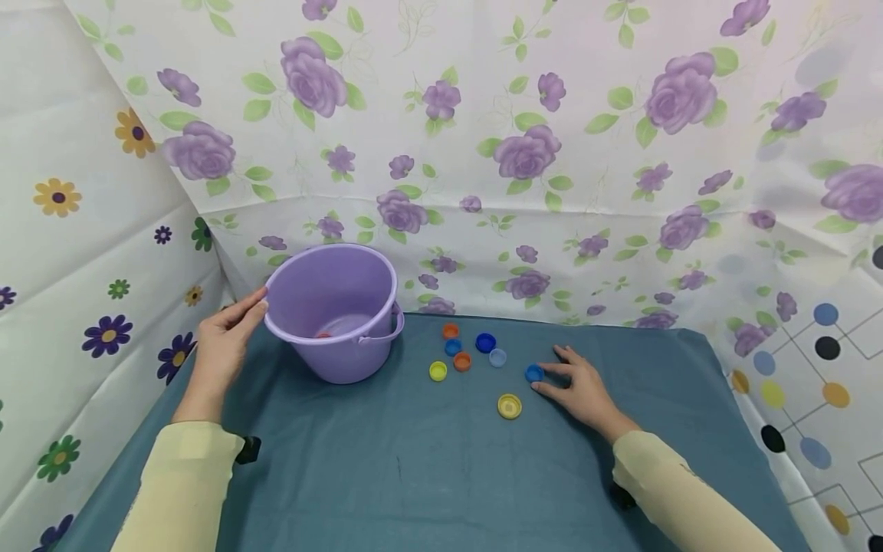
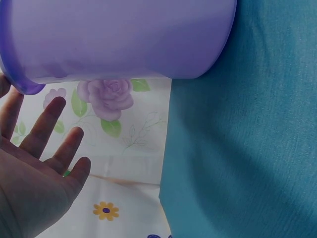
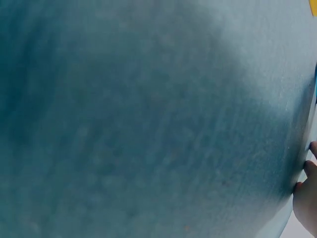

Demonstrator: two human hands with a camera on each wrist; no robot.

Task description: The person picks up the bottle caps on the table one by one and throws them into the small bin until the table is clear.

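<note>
My left hand (image 1: 222,341) pinches the left rim of a purple bucket (image 1: 348,356) between thumb and forefinger. Seen from the left wrist, the other fingers (image 2: 67,148) spread out below the bucket's rim. A bit of orange-red (image 1: 323,335) shows at the bottom inside the bucket. On the right, my right hand (image 1: 579,389) has thumb and forefinger at the two sides of a blue bottle cap (image 1: 534,373), low over the cloth. Just left of that hand lies a larger yellow cap (image 1: 509,406). The right wrist view catches mostly cloth, with a few fingertips (image 3: 309,168) at its edge.
Between bucket and right hand lie several loose caps: orange (image 1: 451,331), dark blue (image 1: 486,343), pale blue (image 1: 497,357) and small yellow (image 1: 438,371). The bucket's handle (image 1: 386,330) hangs on its right side. A teal cloth (image 1: 414,475) covers the table; a flowered curtain (image 1: 469,176) stands behind.
</note>
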